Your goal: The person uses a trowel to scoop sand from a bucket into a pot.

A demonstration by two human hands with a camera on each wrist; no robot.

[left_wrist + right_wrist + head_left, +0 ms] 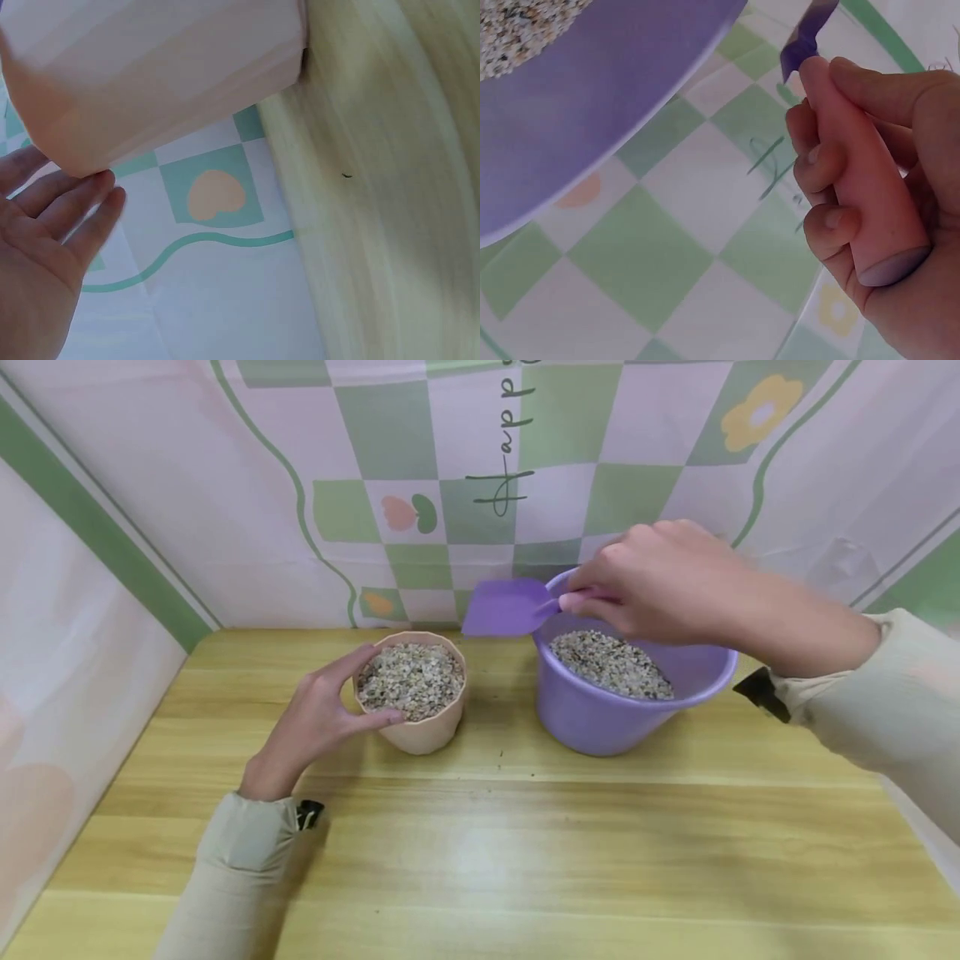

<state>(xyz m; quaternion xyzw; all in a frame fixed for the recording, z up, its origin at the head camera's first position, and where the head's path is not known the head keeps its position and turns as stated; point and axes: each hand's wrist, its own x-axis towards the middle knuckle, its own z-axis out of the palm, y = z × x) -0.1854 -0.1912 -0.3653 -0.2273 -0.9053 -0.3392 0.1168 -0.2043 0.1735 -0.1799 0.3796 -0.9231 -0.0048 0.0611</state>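
A peach-coloured pot (423,737), filled close to the brim with pale, speckled gravel (412,681), stands on the table. My left hand (311,722) holds its rim, thumb at the front and fingers around the far left side; in the left wrist view fingertips (105,180) touch the pot's edge. My right hand (660,581) grips the pink handle (870,180) of a small shovel. The shovel's flat purple blade (506,608) points left, beside the rim of a purple tub (600,718), and shows no gravel on it. More gravel (611,664) lies in the tub.
The wood-grain table (480,852) ends at a checkered cloth backdrop (480,510) just behind the pot and tub. Several dark crumbs (501,766) lie between the two containers. Another cloth panel (67,693) borders the left side.
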